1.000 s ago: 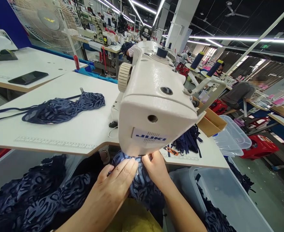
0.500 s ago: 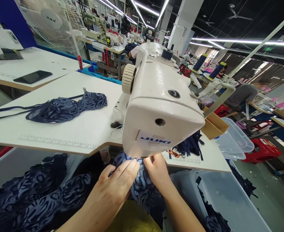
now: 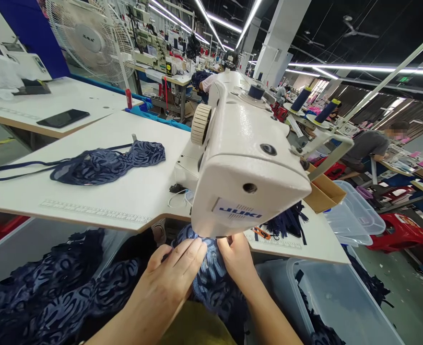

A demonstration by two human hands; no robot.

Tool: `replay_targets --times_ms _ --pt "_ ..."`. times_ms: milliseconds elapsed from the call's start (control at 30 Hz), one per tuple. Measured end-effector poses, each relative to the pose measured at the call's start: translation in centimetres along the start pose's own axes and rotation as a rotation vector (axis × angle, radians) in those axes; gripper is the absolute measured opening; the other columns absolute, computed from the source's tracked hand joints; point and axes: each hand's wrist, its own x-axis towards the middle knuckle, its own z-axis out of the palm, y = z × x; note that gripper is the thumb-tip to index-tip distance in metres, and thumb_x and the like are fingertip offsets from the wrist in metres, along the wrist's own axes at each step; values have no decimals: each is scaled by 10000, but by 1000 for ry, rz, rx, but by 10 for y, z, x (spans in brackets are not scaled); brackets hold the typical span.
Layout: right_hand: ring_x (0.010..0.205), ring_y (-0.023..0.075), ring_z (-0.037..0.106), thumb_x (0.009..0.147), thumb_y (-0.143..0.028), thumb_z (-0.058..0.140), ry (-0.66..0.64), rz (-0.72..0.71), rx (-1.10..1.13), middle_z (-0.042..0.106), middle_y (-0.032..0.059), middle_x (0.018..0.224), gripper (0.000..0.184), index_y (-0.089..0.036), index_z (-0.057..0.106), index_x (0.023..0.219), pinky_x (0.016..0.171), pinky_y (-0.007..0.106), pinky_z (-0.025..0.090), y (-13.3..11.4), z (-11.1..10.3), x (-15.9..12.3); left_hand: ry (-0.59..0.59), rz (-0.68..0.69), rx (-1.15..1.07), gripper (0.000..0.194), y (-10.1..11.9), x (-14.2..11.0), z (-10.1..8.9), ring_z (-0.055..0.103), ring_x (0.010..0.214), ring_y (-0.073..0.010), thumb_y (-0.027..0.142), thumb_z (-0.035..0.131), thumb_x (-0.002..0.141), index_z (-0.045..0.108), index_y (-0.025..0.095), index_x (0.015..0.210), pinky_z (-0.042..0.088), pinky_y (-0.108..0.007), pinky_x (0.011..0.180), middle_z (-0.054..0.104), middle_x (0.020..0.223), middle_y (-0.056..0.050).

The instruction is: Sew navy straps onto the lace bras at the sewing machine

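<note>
Below the head of a white sewing machine [image 3: 247,139], both my hands hold a navy lace bra [image 3: 213,278]. My left hand [image 3: 173,273] lies over its left side, fingers close together and gripping the fabric. On the other side my right hand [image 3: 237,258] pinches the edge of the bra, its fingertips partly hidden by the machine. The needle and presser foot are out of sight behind the machine head. Another navy lace bra [image 3: 107,165] lies flat on the white table to the left, its straps trailing leftward.
Orange-handled snips [image 3: 262,233] and a heap of navy strips [image 3: 287,221] lie right of the machine. A phone [image 3: 63,118] rests at the far left. Bins of navy lace pieces flank my lap, with a clear plastic bin [image 3: 344,292] at right. A co-worker [image 3: 368,143] sits at the right.
The whole view has shifted slightly, so things appear a little further right and lower. My hands keep nearly the same hold on the bra under the machine.
</note>
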Motion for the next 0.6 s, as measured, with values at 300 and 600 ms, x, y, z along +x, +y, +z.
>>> replay_targets --times_ms 300,600 --pt "660 151 523 880 -231 450 16 -8 109 534 -41 660 68 -212 510 856 630 263 377 11 3 -2 -4 64 -62 373 -5 3 6 577 1104 -148 168 366 935 572 242 1237 266 -316 1013 685 1180 -8" --pt "686 135 532 914 -369 449 57 -29 344 507 -34 714 160 -220 475 862 667 241 447 30 16 -5 -41 121 -83 403 -12 4 7 556 1146 -133 198 399 926 527 269 1302 235 -300 1064 659 1218 10"
